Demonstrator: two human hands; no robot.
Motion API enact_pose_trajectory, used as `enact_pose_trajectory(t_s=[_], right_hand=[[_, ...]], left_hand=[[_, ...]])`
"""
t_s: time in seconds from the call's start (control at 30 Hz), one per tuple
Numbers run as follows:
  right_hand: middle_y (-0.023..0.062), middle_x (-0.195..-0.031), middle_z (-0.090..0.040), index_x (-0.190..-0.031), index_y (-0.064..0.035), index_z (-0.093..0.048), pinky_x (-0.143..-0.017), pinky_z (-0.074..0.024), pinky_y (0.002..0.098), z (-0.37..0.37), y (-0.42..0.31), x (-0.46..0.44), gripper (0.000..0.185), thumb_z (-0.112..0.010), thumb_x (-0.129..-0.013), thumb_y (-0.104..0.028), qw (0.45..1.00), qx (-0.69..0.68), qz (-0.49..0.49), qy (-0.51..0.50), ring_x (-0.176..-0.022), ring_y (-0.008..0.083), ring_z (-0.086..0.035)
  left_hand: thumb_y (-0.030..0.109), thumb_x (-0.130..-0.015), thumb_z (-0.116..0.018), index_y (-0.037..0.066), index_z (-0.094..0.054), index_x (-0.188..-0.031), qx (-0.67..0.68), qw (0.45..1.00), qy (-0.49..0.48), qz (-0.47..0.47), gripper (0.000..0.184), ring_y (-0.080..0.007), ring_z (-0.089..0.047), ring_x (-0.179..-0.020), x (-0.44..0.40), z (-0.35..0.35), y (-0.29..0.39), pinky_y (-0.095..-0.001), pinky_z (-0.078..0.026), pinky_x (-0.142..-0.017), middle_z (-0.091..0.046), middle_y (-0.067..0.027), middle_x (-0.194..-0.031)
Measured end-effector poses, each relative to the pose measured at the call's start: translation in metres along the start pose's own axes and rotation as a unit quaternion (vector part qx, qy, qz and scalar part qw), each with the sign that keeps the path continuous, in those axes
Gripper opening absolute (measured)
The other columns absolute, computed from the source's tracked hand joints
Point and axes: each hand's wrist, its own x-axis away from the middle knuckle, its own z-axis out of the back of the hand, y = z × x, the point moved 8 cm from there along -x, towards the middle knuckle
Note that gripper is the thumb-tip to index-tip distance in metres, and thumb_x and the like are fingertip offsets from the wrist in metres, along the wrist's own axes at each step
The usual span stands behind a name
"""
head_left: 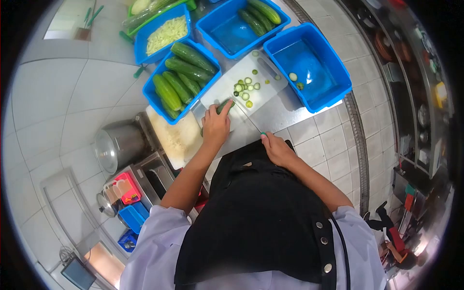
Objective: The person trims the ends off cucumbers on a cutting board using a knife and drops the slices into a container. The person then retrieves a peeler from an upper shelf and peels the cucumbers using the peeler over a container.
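Observation:
My left hand [216,126] presses a green cucumber [225,106] against the white cutting board [269,94], its fingers closed around it. In my right hand [279,149] is a knife [251,121] with a green handle; its thin blade points towards the cucumber, close to my left fingertips. Several cucumber slices [245,88] and end pieces lie scattered on the board just beyond the blade. Left of the board, a blue bin [158,107] holds several whole cucumbers [186,72]. The underside of the held cucumber is hidden by my left hand.
A blue bin [341,72] with a few cut pieces stands to the right. Behind are a bin with several cucumbers [261,18] and one of chopped pale vegetable [167,36]. A worn board [170,137] and a metal pot [118,147] are left. Another person [396,241] is far right.

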Motion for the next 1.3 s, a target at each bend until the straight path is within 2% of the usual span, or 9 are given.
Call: enact_pose_trajectory(t_s=[0.43, 0.57, 0.63, 0.7, 0.8, 0.87, 0.97, 1.2, 1.3], right_hand=[[0.0363, -0.105, -0.065, -0.11, 0.0022, -0.057, -0.092, -0.045, 0.0636, -0.02, 0.004, -0.043, 0.046, -0.037, -0.113, -0.039, 0.998, 0.058, -0.012, 0.013, -0.106, 0.0578, -0.059], [0.0373, -0.103, -0.065, -0.112, 0.003, -0.057, -0.091, -0.0452, 0.064, -0.02, 0.005, -0.036, 0.047, -0.036, -0.114, -0.039, 0.996, 0.085, -0.015, 0.021, -0.105, 0.0573, -0.06], [0.0375, -0.102, -0.065, -0.112, 0.003, -0.057, -0.09, -0.0452, 0.0642, -0.015, 0.01, -0.04, 0.047, -0.036, -0.114, -0.04, 0.995, 0.093, -0.012, 0.019, -0.104, 0.057, -0.061], [0.0354, -0.101, -0.066, -0.11, 0.0028, -0.057, -0.088, -0.0466, 0.0607, -0.014, 0.013, -0.045, 0.048, -0.037, -0.114, -0.04, 0.999, 0.038, 0.02, 0.005, -0.101, 0.0552, -0.062], [0.0325, -0.1, -0.067, -0.108, 0.0026, -0.058, -0.088, -0.0476, 0.0557, 0.002, 0.012, -0.036, 0.048, -0.037, -0.114, -0.041, 0.999, -0.028, -0.021, 0.009, -0.1, 0.0528, -0.062], [0.0314, -0.099, -0.067, -0.108, 0.0023, -0.058, -0.088, -0.0478, 0.054, 0.008, 0.013, -0.026, 0.048, -0.038, -0.114, -0.041, 0.999, -0.032, -0.022, 0.012, -0.1, 0.0516, -0.063], [0.0306, -0.1, -0.067, -0.11, 0.0019, -0.059, -0.089, -0.0483, 0.0525, 0.016, 0.016, -0.015, 0.047, -0.038, -0.114, -0.04, 0.999, -0.026, -0.032, 0.007, -0.1, 0.0503, -0.063], [0.0346, -0.104, -0.067, -0.118, 0.0017, -0.056, -0.089, -0.0467, 0.0611, 0.007, 0.007, -0.004, 0.045, -0.039, -0.114, -0.04, 0.999, 0.037, -0.016, -0.007, -0.103, 0.0548, -0.062], [0.0354, -0.101, -0.067, -0.12, 0.0009, -0.056, -0.086, -0.0452, 0.0638, -0.001, 0.006, -0.006, 0.046, -0.039, -0.114, -0.041, 0.999, 0.049, 0.004, -0.005, -0.1, 0.0564, -0.061]], left_hand=[[0.013, -0.092, -0.067, 0.03, -0.055, -0.152, -0.042, 0.999, 0.023, -0.007, 0.063, -0.0377, -0.059, -0.115, -0.005, 0.004, 0.002, -0.0518, -0.051, -0.092, -0.057, -0.0173, -0.134], [0.028, -0.102, -0.065, 0.013, -0.042, -0.157, 0.129, 0.983, -0.004, 0.131, 0.062, -0.0519, -0.055, -0.123, -0.01, -0.004, -0.027, -0.0539, -0.048, -0.103, -0.049, -0.0284, -0.139], [0.042, -0.098, -0.07, 0.001, -0.036, -0.156, 0.174, 0.944, 0.021, 0.28, 0.079, -0.0546, -0.053, -0.125, -0.002, -0.008, -0.049, -0.054, -0.047, -0.106, -0.04, -0.0334, -0.145], [0.052, -0.094, -0.072, -0.007, -0.032, -0.153, 0.203, 0.927, 0.001, 0.316, 0.092, -0.0564, -0.05, -0.128, 0.003, -0.008, -0.056, -0.0538, -0.046, -0.109, -0.033, -0.0362, -0.149], [0.042, -0.095, -0.073, 0.0, -0.04, -0.152, 0.091, 0.962, 0.042, 0.256, 0.078, -0.0535, -0.047, -0.133, 0.011, 0.016, -0.041, -0.0534, -0.042, -0.112, -0.039, -0.0321, -0.148], [0.033, -0.093, -0.076, 0.009, -0.05, -0.15, 0.016, 0.994, 0.109, 0.023, 0.066, -0.0472, -0.047, -0.136, 0.009, 0.033, -0.002, -0.0551, -0.036, -0.116, -0.046, -0.0261, -0.146], [0.024, -0.091, -0.077, 0.018, -0.056, -0.147, 0.082, 0.987, 0.035, -0.135, 0.06, -0.0406, -0.048, -0.136, 0.013, 0.026, 0.036, -0.0573, -0.034, -0.116, -0.052, -0.0207, -0.144], [0.005, -0.095, -0.07, 0.014, -0.066, -0.135, 0.146, 0.989, -0.015, 0.028, 0.041, -0.0388, -0.059, -0.108, 0.0, 0.006, 0.004, -0.0476, -0.049, -0.094, -0.053, -0.0157, -0.108], [0.003, -0.096, -0.067, 0.011, -0.062, -0.14, 0.193, 0.981, 0.02, 0.007, 0.045, -0.0414, -0.06, -0.109, 0.004, 0.009, -0.001, -0.0464, -0.051, -0.092, -0.056, -0.021, -0.115]])
